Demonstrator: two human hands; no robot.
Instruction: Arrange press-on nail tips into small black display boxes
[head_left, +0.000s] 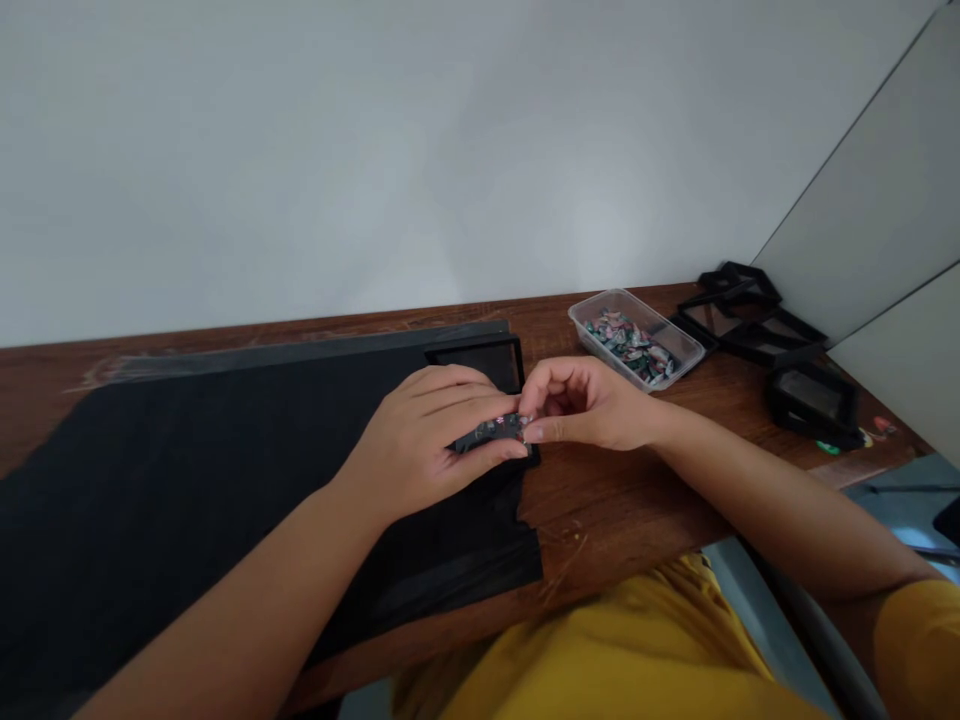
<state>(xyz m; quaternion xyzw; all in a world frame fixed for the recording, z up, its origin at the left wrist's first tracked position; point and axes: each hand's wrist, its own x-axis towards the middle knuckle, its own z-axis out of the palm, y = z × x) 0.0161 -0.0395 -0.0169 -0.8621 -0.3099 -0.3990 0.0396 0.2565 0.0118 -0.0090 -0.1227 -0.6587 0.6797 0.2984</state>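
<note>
A black rectangular frame [487, 352] lies on the black cloth near its right end, partly covered by my hands. My left hand [431, 430] reaches across the frame. Its thumb and fingers close from two sides around a small dark piece with pink and pale patterning [491, 430]. At the right end of that piece, my right hand [581, 405] has thumb and fingertips in a pinch. Whatever sits between those fingertips is too small and covered to make out.
A clear plastic tub [686, 352] of small multicoloured pieces stands behind my right hand. Several black frames [772, 335] are piled in the right corner, one [817, 400] nearer me. Black cloth [225, 470] covers the wooden table [622, 510] on the left. A white wall [375, 150] rises behind.
</note>
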